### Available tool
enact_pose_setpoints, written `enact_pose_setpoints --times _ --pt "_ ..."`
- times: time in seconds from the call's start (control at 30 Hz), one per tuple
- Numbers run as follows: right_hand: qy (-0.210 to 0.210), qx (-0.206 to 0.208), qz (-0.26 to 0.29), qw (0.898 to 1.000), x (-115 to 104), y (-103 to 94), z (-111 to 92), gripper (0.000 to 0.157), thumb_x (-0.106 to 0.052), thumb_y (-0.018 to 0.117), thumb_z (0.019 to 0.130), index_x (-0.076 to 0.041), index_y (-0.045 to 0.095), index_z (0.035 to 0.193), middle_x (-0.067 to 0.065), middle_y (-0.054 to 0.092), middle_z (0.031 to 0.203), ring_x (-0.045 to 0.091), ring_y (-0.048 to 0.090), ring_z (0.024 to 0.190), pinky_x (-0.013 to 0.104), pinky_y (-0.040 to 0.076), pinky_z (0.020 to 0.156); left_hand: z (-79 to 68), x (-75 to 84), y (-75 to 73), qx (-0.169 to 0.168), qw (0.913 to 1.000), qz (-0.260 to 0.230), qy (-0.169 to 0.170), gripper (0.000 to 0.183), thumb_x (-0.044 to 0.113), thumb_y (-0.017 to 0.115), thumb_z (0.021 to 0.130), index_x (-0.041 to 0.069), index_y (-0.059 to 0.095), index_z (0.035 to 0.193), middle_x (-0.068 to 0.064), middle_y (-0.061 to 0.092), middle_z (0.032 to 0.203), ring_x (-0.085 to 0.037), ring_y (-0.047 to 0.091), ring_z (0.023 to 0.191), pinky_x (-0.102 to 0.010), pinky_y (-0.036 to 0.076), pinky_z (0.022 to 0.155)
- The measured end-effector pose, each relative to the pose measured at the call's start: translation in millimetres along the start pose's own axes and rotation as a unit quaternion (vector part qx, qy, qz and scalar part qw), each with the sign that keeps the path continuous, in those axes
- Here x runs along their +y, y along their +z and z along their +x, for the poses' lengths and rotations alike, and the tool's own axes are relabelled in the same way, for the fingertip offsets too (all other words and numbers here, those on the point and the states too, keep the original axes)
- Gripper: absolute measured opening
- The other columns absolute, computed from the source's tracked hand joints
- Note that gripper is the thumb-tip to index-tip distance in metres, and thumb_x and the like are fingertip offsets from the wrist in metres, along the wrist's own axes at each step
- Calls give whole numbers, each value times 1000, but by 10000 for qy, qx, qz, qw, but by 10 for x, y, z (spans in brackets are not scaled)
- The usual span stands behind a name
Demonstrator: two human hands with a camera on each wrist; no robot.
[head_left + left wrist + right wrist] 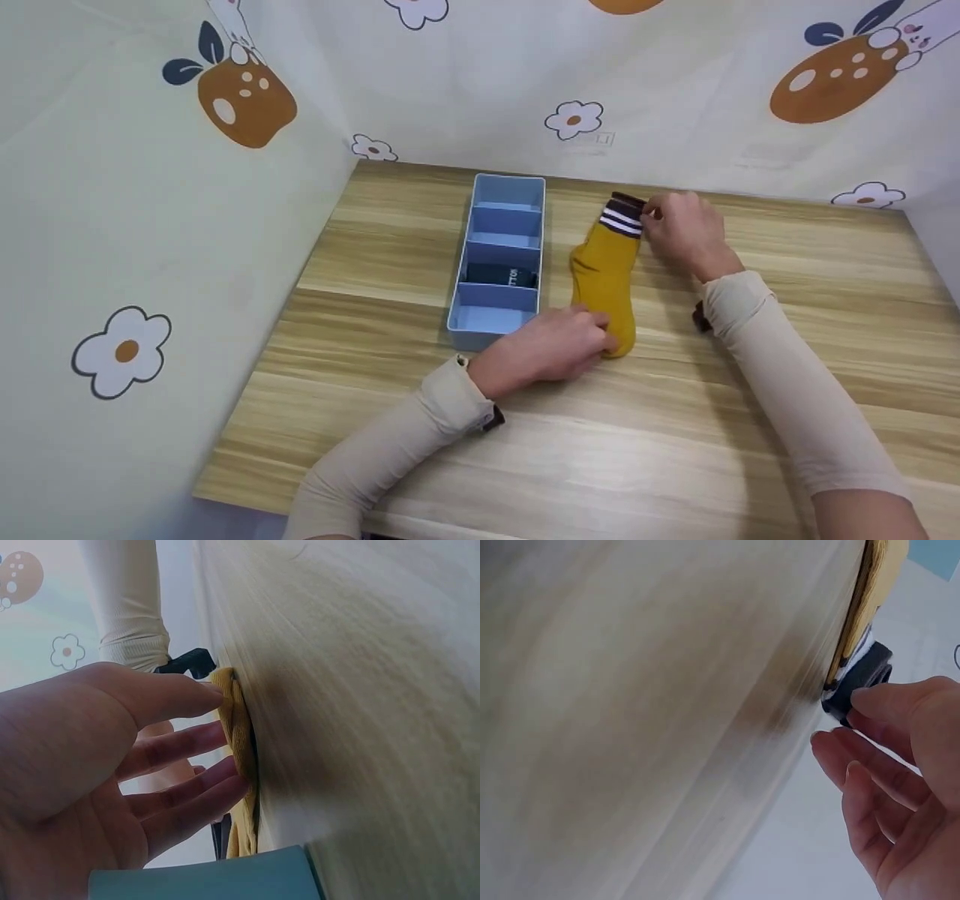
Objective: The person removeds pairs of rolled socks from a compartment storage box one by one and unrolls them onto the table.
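A mustard yellow sock (pixel 609 274) with a dark, white-striped cuff lies lengthwise on the table, toe toward me. At the toe end, my left hand (pixel 559 343) touches it with thumb and fingertips. The left wrist view shows those fingers (pixel 187 742) extended, nearly straight, against the yellow fabric (pixel 238 727). My right hand (pixel 686 231) is at the far end, where thumb and forefinger pinch the edge of the cuff (pixel 866 679). Its other fingers stay loosely bent, away from the fabric.
Left of the sock stands a light blue divided box (pixel 459 300) with several compartments. A dark folded bundle (pixel 491 274) with white lettering sits in the second compartment from the near end. Patterned sheeting (pixel 480 90) rises behind the wooden table (pixel 360 300) and along its left side.
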State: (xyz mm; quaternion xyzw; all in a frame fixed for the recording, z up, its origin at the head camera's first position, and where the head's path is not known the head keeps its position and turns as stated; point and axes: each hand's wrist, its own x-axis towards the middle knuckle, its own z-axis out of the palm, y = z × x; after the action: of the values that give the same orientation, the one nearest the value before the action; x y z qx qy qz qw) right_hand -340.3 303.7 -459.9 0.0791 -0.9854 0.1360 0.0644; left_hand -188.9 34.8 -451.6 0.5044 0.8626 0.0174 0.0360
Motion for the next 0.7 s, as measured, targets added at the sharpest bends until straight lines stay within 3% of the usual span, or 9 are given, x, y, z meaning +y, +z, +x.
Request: enact_pose_setpoints --times 0.27,0.4,0.53,0.7 --pt "-10 -423 -31 9991 58 10 13 34 -23 61 103 -9 79 128 21 78 114 37 66 88 51 52 66 -7 15 -10 28 10000 52 8 22 24 61 110 25 77 124 -2 69 114 -23 69 102 -37 62 84" --pt "3 -394 72 9992 83 14 -4 35 -23 61 102 -8 77 129 21 76 112 37 66 91 55 54 68 -3 19 -10 63 9999 137 -8 22 24 63 109 26 78 125 -2 70 113 -23 69 102 -37 62 84" --pt "153 -309 330 9989 69 16 -38 31 -25 62 101 -5 75 121 21 76 106 37 67 91 57 55 72 -3 9 -12 83 9999 50 -99 22 24 65 108 27 78 125 -1 70 113 -21 70 100 -37 62 80" --pt "330 -595 547 9962 -22 22 -101 28 -32 67 102 -5 76 100 14 72 92 31 63 80 45 50 63 -8 -41 -83 215 9988 -232 -366 20 35 66 108 25 77 120 1 70 109 -19 69 94 -37 61 77"
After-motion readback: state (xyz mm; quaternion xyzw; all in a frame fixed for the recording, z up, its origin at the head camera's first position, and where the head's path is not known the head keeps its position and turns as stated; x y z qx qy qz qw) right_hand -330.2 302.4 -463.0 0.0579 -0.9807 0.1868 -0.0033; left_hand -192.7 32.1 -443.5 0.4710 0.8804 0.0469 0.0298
